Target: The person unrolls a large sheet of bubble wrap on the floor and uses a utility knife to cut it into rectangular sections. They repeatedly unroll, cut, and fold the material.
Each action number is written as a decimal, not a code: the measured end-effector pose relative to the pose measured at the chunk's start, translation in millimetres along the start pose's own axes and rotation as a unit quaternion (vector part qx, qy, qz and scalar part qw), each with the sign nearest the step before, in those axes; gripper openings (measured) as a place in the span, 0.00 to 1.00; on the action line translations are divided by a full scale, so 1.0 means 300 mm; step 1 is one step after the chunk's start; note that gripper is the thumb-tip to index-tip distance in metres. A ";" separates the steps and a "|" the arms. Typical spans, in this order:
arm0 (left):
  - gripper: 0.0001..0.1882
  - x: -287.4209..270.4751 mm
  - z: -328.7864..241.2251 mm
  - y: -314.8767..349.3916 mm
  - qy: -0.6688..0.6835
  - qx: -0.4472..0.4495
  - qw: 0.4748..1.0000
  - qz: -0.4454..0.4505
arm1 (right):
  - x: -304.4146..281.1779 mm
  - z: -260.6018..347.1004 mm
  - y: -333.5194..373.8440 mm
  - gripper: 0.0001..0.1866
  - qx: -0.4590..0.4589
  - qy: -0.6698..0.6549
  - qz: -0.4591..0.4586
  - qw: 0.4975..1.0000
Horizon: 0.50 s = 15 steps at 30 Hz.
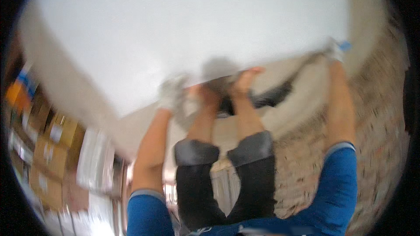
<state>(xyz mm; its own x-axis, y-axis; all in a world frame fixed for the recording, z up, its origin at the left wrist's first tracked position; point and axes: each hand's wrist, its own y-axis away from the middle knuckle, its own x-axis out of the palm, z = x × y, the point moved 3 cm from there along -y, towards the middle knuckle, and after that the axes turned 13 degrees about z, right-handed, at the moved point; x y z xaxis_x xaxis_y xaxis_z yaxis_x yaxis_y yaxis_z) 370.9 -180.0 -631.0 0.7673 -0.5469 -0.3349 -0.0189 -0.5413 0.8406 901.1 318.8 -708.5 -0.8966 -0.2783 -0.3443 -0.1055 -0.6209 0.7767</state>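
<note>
Arms in blue short sleeves are raised from the lower edge toward a large flat white panel (175, 30) that fills the upper part of the blurred view. The left hand (171, 92), in a pale grey work glove, is pressed against the panel's lower edge, with its fingers seemingly curled at that edge; whether they close around it cannot be told. The right hand (334, 50), also gloved in pale grey with a blue patch, is set at the panel's right-hand edge, well apart from the left; its grip cannot be made out through the blur.

Between the two arms, a second person's bare hands (245, 78) are lifted to the same lower edge, the forearms coming out of rolled grey cuffs on dark sleeves (227, 179).

Brown cardboard boxes (43, 148) with small pale rectangular labels are stacked on shelving at the far left, an orange and blue package (19, 85) being seen above them. A rough brick wall (380, 118) is seen at the right.
</note>
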 end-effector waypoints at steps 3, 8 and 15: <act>0.09 0.018 -0.004 -0.004 -0.003 -0.049 0.998 -0.031 | -0.060 -0.066 -0.055 0.23 0.121 -0.073 0.029 0.990; 0.09 0.040 0.008 -0.019 0.017 -0.049 0.999 0.013 | -0.141 -0.094 -0.076 0.13 0.035 0.004 -0.115 0.993; 0.07 0.050 0.040 0.048 0.070 -0.033 0.996 -0.043 | -0.096 -0.154 -0.060 0.13 0.059 0.015 -0.126 0.990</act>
<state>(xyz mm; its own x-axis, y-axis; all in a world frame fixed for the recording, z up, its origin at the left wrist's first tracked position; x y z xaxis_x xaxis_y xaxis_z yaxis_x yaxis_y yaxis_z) 374.5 -203.7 -629.2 0.8459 -0.4040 -0.3481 0.0890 -0.5365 0.8392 948.6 304.0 -736.9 -0.8221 -0.1478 -0.5499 -0.3761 -0.5842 0.7192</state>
